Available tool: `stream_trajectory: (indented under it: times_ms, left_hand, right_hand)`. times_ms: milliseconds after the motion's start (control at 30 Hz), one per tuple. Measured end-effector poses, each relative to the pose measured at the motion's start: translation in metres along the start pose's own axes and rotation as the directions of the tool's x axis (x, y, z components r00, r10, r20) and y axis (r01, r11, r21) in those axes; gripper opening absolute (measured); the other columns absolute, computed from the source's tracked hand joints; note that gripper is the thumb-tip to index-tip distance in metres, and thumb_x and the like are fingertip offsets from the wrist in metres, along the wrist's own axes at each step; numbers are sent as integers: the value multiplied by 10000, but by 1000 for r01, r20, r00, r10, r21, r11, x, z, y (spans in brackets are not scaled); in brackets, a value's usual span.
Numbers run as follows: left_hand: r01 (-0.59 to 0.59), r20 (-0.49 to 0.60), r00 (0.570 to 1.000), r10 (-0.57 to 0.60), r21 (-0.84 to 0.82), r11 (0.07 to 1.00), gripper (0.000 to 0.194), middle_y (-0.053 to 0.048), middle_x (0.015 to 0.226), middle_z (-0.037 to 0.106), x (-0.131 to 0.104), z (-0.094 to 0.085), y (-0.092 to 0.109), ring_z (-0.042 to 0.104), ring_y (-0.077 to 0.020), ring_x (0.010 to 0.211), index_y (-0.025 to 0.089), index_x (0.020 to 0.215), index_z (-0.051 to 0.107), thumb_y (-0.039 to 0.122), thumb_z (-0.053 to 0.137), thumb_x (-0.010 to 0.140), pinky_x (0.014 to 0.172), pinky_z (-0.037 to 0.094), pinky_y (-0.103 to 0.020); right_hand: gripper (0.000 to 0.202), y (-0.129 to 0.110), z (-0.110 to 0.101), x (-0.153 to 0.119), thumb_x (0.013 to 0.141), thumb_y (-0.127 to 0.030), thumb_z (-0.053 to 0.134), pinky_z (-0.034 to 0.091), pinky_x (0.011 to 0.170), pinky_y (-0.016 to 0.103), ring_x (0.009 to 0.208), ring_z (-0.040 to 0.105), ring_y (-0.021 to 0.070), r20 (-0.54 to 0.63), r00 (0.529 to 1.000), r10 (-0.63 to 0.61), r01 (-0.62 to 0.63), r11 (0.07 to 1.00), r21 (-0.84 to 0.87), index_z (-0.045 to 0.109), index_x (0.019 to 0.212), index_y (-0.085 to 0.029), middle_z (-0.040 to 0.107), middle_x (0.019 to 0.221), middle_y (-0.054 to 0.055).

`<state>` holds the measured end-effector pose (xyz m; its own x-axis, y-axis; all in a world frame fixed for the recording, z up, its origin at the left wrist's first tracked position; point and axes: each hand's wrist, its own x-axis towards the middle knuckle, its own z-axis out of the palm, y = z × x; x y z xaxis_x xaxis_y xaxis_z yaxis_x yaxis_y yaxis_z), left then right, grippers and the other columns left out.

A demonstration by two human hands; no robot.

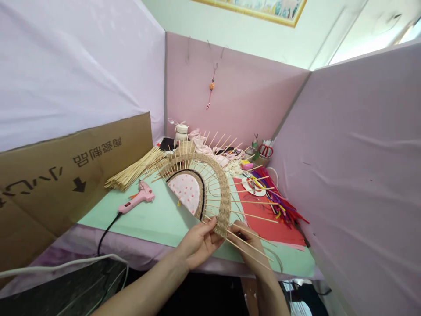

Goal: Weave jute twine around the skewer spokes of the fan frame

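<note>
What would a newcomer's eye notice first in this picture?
The half-round woven piece in the middle, its sticks fanning outward, stands out first; the left hand and right hand are at its near end. Next come the pink glue gun at left and the red sheet at right.

Left of the left hand, a bare stretch of green tabletop gives passage as far as the pink glue gun, whose cord crosses the near edge; beyond the gun, the stick bundle and cardboard panel block the way; ahead of the grip, the woven arch bars a straight reach; beyond the right hand, its splayed sticks jut over the red paper.
</note>
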<state>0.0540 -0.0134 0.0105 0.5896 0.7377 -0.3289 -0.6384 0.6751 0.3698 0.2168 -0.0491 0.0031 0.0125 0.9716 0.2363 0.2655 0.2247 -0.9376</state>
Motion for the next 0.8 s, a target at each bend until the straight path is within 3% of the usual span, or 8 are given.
stream_trajectory:
  times_ms: [133, 267, 433, 633, 800]
  left_hand:
    - [40, -46, 998, -38, 36, 999, 59, -34, 823, 737, -1, -9, -1, 712, -155, 732, 153, 885, 603, 184, 649, 866, 731, 564, -315]
    - [36, -31, 999, -33, 73, 997, 141, -41, 837, 735, -2, -15, -3, 714, -152, 738, 153, 910, 602, 203, 702, 826, 717, 565, -294]
    - [29, 0, 1000, -29, 89, 996, 159, -51, 864, 738, 2, -20, -5, 718, -156, 764, 148, 913, 607, 203, 717, 811, 735, 571, -291]
    - [18, -20, 1000, -16, 75, 997, 169, -65, 888, 742, 3, -21, -7, 724, -178, 798, 154, 957, 587, 133, 684, 820, 745, 586, -319]
    - [1, -3, 1000, 0, 85, 996, 181, -63, 915, 733, 1, -21, -8, 722, -164, 795, 162, 985, 573, 111, 658, 834, 739, 592, -301]
  right_hand:
    - [171, 3, -11, 2, 868, -350, 628, 430, 653, 250, 704, 542, 147, 61, 985, -160, 166, 980, -113, 701, 802, -210, 572, 742, 19]
    - [176, -3, -18, 4, 897, -329, 590, 458, 685, 265, 741, 584, 163, 135, 971, -198, 221, 959, -176, 719, 843, -221, 614, 769, 38]
    - [181, -5, -13, 4, 845, -362, 652, 445, 641, 271, 691, 566, 166, 40, 995, -92, 97, 983, -158, 698, 777, -201, 615, 725, 35]
    - [332, 5, -6, 4, 753, -394, 733, 436, 589, 260, 657, 518, 144, -1, 993, 118, -117, 990, 80, 704, 1029, -211, 574, 758, 11]
    - [316, 2, -8, 5, 757, -365, 737, 456, 653, 271, 708, 531, 140, 14, 996, 85, -86, 991, 102, 713, 1046, -239, 576, 817, 8]
